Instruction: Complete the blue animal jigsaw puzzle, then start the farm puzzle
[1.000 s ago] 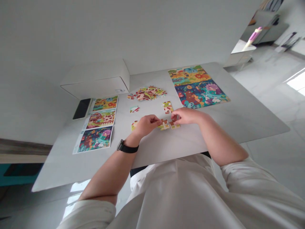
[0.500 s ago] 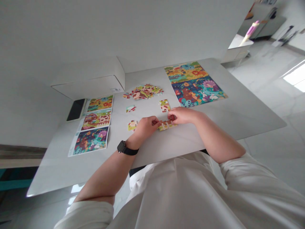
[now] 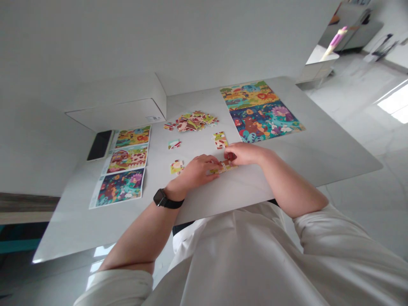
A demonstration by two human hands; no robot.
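Note:
A short strip of joined puzzle pieces, with a fence pattern and a brown band, lies near the table's front edge. At its left end my left hand is closed over it, fingers above and thumb below, hiding part of the strip. My right hand has curled fingers at the strip's upper right edge; its fingertips are partly hidden. Just above the strip is another small joined section in green, white and brown. A yellow-green piece rests left of my left hand, and a pale blue and red piece lies farther back.
Behind the hands is a pile of loose puzzle pieces. Picture sheets lie on the left and a large printed poster on the right. A phone and a white box stand along the back left of the table.
My left hand has shifted its fingers forward and right over the strip's left end, covering more of it. My right hand stays at nearly the same spot.

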